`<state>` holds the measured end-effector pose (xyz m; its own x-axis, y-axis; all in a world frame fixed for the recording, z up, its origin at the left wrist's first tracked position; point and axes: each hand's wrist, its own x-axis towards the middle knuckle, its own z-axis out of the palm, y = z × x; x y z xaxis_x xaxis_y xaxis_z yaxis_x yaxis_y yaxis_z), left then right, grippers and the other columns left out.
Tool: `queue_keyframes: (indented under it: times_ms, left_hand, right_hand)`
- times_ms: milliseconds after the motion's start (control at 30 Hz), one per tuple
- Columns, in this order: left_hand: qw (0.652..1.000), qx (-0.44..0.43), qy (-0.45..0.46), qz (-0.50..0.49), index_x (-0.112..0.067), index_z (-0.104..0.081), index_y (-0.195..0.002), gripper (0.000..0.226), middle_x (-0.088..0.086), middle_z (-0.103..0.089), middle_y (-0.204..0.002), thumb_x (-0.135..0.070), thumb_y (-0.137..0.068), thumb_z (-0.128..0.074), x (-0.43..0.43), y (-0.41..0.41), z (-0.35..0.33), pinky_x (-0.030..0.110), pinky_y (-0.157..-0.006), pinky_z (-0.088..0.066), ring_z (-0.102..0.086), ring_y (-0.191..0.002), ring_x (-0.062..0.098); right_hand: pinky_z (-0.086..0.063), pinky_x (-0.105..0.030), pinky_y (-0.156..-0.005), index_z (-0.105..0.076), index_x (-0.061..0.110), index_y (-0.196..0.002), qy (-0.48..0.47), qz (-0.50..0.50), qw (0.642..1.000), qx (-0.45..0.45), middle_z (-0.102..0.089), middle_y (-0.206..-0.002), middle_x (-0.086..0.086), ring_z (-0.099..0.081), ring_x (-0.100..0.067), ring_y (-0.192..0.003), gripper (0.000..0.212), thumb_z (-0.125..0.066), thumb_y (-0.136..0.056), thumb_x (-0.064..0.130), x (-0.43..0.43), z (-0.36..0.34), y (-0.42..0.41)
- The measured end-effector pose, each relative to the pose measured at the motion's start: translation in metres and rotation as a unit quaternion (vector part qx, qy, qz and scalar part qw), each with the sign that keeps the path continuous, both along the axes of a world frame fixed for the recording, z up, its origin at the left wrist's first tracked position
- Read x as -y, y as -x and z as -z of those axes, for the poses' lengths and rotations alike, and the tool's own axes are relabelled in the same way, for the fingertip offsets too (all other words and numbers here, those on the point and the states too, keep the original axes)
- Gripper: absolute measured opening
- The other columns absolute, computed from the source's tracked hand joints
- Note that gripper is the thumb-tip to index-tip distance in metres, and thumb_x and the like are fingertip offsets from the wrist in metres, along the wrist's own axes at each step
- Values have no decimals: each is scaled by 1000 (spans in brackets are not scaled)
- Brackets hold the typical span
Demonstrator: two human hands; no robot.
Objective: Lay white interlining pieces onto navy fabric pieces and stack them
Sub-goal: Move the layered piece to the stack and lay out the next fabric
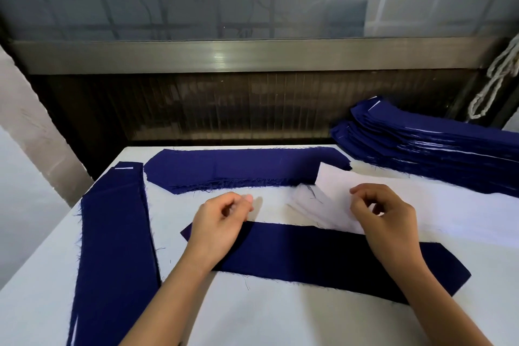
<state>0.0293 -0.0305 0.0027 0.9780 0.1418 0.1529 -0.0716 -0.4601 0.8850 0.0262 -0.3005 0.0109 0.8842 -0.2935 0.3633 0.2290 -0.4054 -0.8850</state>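
Note:
A single navy fabric piece (317, 253) lies flat across the white table in front of me. My left hand (222, 222) rests on its left end, fingers loosely curled, holding nothing that I can see. My right hand (384, 219) is over the near edge of a pile of white interlining pieces (421, 205), its fingertips pinched at the top sheet. A second pile of navy pieces (241, 168) lies behind, near the table's far edge.
A long stack of navy pieces (115, 247) runs along the table's left side. A tall stack of navy and white layers (427, 146) sits at the back right. A dark panel and a metal rail (224, 56) stand behind the table (252, 317).

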Motion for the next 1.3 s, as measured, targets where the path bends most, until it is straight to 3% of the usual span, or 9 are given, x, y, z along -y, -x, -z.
queue_keyframes:
  times_ms: [100, 233, 367, 500, 633, 800, 900, 1067, 1300]
  left_hand:
    - [997, -31, 16, 63, -31, -74, -80, 32, -14, -72, -83, -52, -94, -55, 4, 3, -1, 32, -85, -51, -65, -84, 10]
    - [999, -32, -6, 43, -32, -73, -78, 28, -16, -73, -86, -46, -96, -57, 3, 1, 3, 41, -89, -52, -66, -87, 14]
    - [999, -40, 1, 32, -33, -71, -71, 29, -12, -73, -84, -42, -96, -59, 2, 0, 3, 35, -91, -52, -66, -88, 7]
    - [999, -42, -6, 31, -24, -71, -70, 31, -5, -73, -84, -38, -96, -61, 2, 0, 4, 39, -89, -53, -67, -88, 14]
    - [998, -44, -18, 31, -18, -72, -74, 30, -1, -72, -84, -36, -96, -61, 2, 0, 5, 42, -88, -53, -66, -86, 19]
    - [998, -49, -24, 31, -22, -73, -73, 29, -6, -73, -83, -34, -97, -59, 2, -1, 5, 37, -88, -52, -66, -86, 12]
    - [998, -51, -31, 35, -21, -73, -75, 29, -9, -72, -82, -34, -96, -59, 1, -1, 6, 38, -88, -53, -66, -86, 10]
    - [997, -50, -36, 38, -22, -73, -75, 27, -11, -72, -81, -32, -96, -59, 1, -1, 5, 35, -87, -53, -66, -84, 8]
    - [997, -52, -37, 39, -22, -73, -74, 26, -18, -72, -84, -28, -95, -60, 1, 0, 3, 30, -85, -52, -66, -83, 3]
  right_hand:
    - [-45, -12, -69, -64, 28, -80, 99, -10, 995, 26, -63, -93, 18, -59, -8, -83, 11, -65, -81, 17, -7, 9, 3]
    - [-49, -35, -78, -64, 15, -101, 289, 26, 957, -18, -59, -103, 4, -56, -19, -87, 16, -69, -86, 18, -1, 21, -8]
    - [-46, -35, -67, -66, 7, -76, 350, 30, 936, -18, -59, -85, -6, -53, -27, -76, 4, -67, -78, 3, 2, 22, -15]
    - [-40, -31, -63, -60, 7, -67, 342, 44, 938, -46, -56, -80, -4, -48, -23, -72, 11, -66, -75, 3, 2, 21, -17]
    - [-44, -34, -67, -58, 9, -68, 327, 37, 943, -56, -56, -83, -3, -49, -21, -75, 12, -66, -77, 5, 6, 24, -19]
    - [-47, -32, -78, -66, 14, -90, 323, 3, 946, -25, -61, -95, 3, -54, -19, -88, 10, -71, -83, 19, 5, 23, -15]
    - [-47, -32, -73, -67, 12, -80, 333, -4, 943, -20, -60, -90, -1, -54, -21, -84, 3, -69, -79, 10, 4, 22, -18]
    - [-41, -28, -68, -61, 11, -69, 306, 10, 951, -49, -59, -82, 1, -50, -18, -79, 11, -66, -74, 4, 4, 23, -21]
    - [-44, -21, -67, -68, 15, -78, 180, 26, 980, -82, -64, -88, 7, -58, -10, -77, 7, -68, -79, 8, 12, 25, -21]
